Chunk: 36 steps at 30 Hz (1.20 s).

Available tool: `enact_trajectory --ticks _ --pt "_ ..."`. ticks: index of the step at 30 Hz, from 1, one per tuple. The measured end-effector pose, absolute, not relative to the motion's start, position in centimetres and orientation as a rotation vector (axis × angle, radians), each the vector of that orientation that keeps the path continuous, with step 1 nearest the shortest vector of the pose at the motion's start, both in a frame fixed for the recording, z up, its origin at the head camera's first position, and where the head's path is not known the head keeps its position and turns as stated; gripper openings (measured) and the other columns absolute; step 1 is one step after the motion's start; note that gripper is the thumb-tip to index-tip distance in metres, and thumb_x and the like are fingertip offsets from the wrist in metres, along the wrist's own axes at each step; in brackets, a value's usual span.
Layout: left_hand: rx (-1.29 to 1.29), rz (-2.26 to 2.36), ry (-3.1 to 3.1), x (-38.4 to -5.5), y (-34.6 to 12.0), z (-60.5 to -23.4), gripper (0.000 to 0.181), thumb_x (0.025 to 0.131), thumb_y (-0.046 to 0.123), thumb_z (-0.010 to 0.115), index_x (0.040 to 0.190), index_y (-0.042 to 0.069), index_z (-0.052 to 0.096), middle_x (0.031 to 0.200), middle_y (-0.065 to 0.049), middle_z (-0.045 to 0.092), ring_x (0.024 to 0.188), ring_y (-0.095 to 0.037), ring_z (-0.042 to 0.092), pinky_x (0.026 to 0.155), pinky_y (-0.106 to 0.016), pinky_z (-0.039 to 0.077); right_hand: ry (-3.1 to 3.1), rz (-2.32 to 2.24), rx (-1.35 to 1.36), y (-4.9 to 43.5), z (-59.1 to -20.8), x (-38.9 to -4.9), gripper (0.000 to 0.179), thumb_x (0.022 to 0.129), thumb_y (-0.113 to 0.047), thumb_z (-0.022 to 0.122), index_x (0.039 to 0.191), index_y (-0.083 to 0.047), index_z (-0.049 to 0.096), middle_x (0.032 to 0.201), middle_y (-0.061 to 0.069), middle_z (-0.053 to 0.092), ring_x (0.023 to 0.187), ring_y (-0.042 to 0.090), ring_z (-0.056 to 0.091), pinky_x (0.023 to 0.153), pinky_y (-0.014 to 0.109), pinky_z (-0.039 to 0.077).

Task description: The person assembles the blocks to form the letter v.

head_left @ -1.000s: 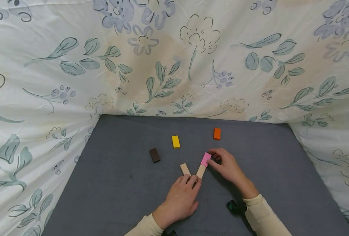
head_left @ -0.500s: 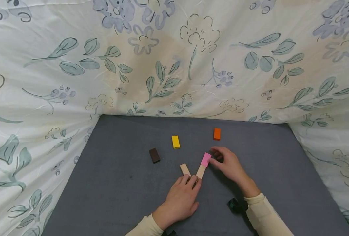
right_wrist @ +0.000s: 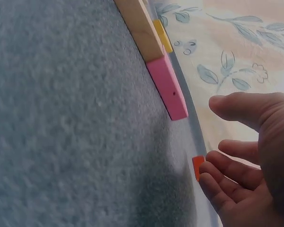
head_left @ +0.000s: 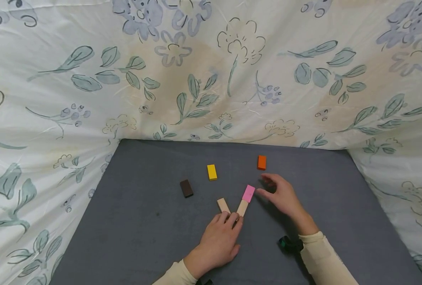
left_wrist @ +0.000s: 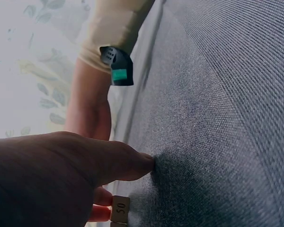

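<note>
In the head view two plain wooden blocks form a V, a left one (head_left: 223, 204) and a right one (head_left: 243, 207). A pink block (head_left: 248, 193) stands end to end with the right one, continuing its line. My left hand (head_left: 218, 239) rests its fingertips over the near ends of the wooden blocks, hiding them. In the left wrist view its thumb (left_wrist: 128, 161) reaches down to the cloth, near a wooden block end (left_wrist: 119, 208) marked 50. My right hand (head_left: 285, 198) holds nothing, its fingers loosely bent and apart, just right of the pink block.
Farther back on the grey cloth (head_left: 143, 233) lie a dark brown block (head_left: 186, 188), a yellow block (head_left: 212, 172) and an orange block (head_left: 262, 162). A floral curtain (head_left: 196, 79) encloses the back and sides. A dark device (head_left: 290, 244) is strapped at my right wrist.
My right hand has let go of the pink block and drawn away to the right, its thumb and fingers spreading. My left hand has stayed over the wooden blocks.
</note>
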<state>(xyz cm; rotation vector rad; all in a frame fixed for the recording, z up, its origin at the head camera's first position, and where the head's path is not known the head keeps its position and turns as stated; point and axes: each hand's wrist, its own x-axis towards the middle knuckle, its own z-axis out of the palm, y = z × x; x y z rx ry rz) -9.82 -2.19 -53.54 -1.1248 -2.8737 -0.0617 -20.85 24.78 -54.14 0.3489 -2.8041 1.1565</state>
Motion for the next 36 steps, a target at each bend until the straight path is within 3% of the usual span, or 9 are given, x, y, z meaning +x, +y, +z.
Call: enact_trajectory --ticks 29,36 --pt "-1.117 -0.047 -2.857 -9.7 -2.3 -54.0 0.072 0.094 0.055 0.081 0.151 0.016 0.063 0.133 -0.002 0.057 0.115 -0.019 0.050 0.103 -0.037 0.048 -2.867 1.141 0.299 27.2 -53.7 -22.6 0.068 0.094 -0.020 0.088 0.151 0.000 0.058 0.148 0.025 0.058 0.127 0.046 0.060 0.108 0.067 0.046" --pt "-1.119 -0.056 -2.881 -9.8 -2.3 -53.8 0.072 0.094 0.055 0.082 0.151 0.016 0.063 0.134 -0.002 0.057 0.116 -0.019 0.050 0.105 -0.038 0.047 -2.843 1.162 0.323 27.8 -54.1 -23.1 0.066 0.092 -0.015 0.089 0.149 0.000 0.060 0.145 0.024 0.061 0.125 0.045 0.061 0.107 0.065 0.047"
